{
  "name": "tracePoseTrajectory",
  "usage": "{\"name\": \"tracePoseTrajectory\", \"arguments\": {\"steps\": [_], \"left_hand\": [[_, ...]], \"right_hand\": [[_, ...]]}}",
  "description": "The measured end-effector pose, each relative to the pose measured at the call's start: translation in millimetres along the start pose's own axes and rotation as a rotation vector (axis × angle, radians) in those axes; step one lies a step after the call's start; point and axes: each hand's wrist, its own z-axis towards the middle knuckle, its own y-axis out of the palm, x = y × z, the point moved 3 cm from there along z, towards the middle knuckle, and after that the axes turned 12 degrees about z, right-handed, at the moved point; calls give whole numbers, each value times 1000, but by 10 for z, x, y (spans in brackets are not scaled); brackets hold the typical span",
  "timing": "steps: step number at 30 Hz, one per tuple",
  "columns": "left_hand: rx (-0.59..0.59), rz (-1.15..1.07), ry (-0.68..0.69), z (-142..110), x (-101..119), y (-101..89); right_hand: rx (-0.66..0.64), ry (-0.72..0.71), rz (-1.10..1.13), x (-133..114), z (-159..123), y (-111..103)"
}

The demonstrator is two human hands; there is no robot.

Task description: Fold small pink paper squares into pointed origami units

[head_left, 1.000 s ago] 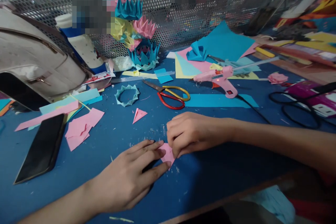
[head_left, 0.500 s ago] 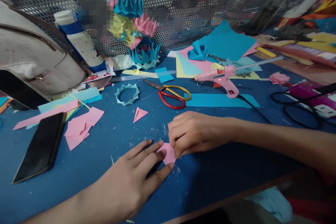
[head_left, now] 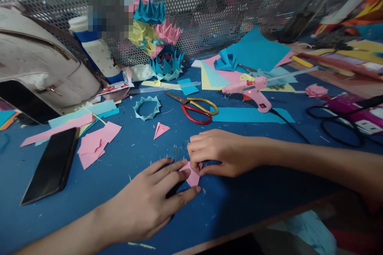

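A small piece of pink paper [head_left: 193, 179] lies flat on the blue tabletop, partly covered by my hands. My left hand [head_left: 146, 199] is spread out, its fingertips resting on the paper's left and lower edges. Curled over the right side, my right hand [head_left: 223, 153] pinches or presses the paper's upper right edge with finger and thumb. A fold shows there, though the fingers hide part of it. Just beyond the hands sit a folded pink paper triangle [head_left: 161, 130], a pale blue folded paper ring [head_left: 146, 108] and scissors [head_left: 197, 110] with red and yellow handles.
A pink glue gun [head_left: 254, 91] with a cord lies across a blue strip [head_left: 239, 114]. Pink paper pieces [head_left: 97, 145] and a phone [head_left: 50, 167] are at left. Behind stand a bottle [head_left: 98, 51], a white bag [head_left: 38, 59] and stacked paper flowers [head_left: 166, 61].
My right hand has shifted slightly left over the paper, and its right edge now looks folded inward. My left hand stays spread in nearly the same place. The view has moved a little.
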Motion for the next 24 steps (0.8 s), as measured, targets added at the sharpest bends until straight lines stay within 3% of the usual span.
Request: {"name": "tracePoseTrajectory", "arguments": {"steps": [8,12,15,19,22,24], "left_hand": [[-5,14,8,-22,9,25],[-20,7,-10,-4,25,13],[-48,8,-34,18,34,-1],[-60,26,-35,19,27,-28],[-38,41,-37,26,46,-30],[38,59,-79,65,81,-19]], "right_hand": [[111,151,54,-59,24,50],[125,129,99,-18,14,42],[138,21,111,52,-14,-17],[31,-178,4,141,-74,-132],[-56,-157,-77,172,-95,-209],[-84,-143,-115,149,-88,-237]]}}
